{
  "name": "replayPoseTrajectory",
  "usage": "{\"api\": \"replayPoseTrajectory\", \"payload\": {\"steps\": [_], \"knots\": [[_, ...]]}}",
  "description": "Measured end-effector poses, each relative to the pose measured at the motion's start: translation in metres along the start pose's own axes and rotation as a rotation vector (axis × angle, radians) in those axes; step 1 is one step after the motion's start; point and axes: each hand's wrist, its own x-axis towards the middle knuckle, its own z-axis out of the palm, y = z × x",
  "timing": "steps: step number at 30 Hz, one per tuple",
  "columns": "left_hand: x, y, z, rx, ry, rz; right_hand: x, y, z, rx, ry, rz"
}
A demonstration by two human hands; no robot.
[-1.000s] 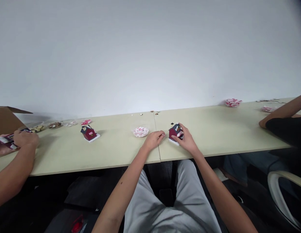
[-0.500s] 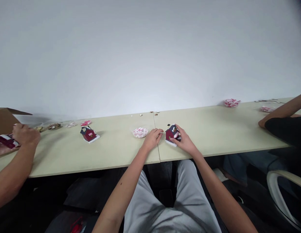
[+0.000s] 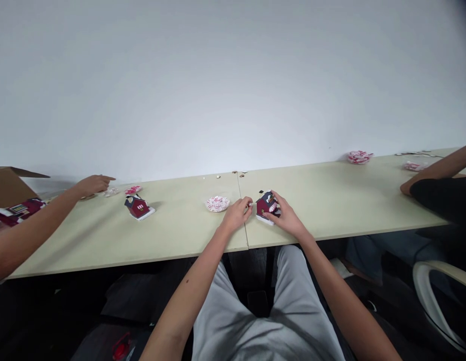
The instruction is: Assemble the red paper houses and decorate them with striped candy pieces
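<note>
My right hand [image 3: 284, 216] is closed around the right side of a small toy house [image 3: 262, 206] with dark red walls, a dark blue roof and a white base. The house rests upright on the table [image 3: 311, 200], just right of the seam. Left of it, my left hand [image 3: 237, 212] has its fingertips pinched together on something small and pale that I cannot make out. Beyond my left hand stands a clear bowl of red-and-white striped pieces [image 3: 217, 204]. A small dark piece [image 3: 261, 191] lies behind the house.
A second toy house [image 3: 138, 207] stands to the left. At the far left, a co-worker's arm [image 3: 40, 235] reaches over the table near a cardboard box [image 3: 9, 188]. Another bowl [image 3: 359, 158] stands at the back right, near another person's arm [image 3: 439, 168]. Small bits lie along the wall.
My hands and the house stay nearly in place; my left fingers have shifted slightly. The co-worker's hand at left has moved right, toward the small bags along the wall.
</note>
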Motion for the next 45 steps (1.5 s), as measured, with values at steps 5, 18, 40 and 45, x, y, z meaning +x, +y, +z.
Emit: {"api": "replayPoseTrajectory", "payload": {"steps": [5,18,40,45], "knots": [[0.000,0.000,0.000,-0.025,-0.005,0.022,0.000,0.001,0.000,-0.002,-0.004,-0.005],[-0.002,0.009,0.000,-0.085,-0.001,0.134,-0.001,-0.002,-0.001,0.030,-0.034,-0.013],[0.001,0.010,0.007,0.096,-0.012,0.253,-0.001,-0.006,-0.002,0.026,-0.062,-0.057],[0.001,0.010,0.006,0.132,-0.004,0.266,-0.001,-0.003,0.000,0.011,-0.061,-0.058]]}}
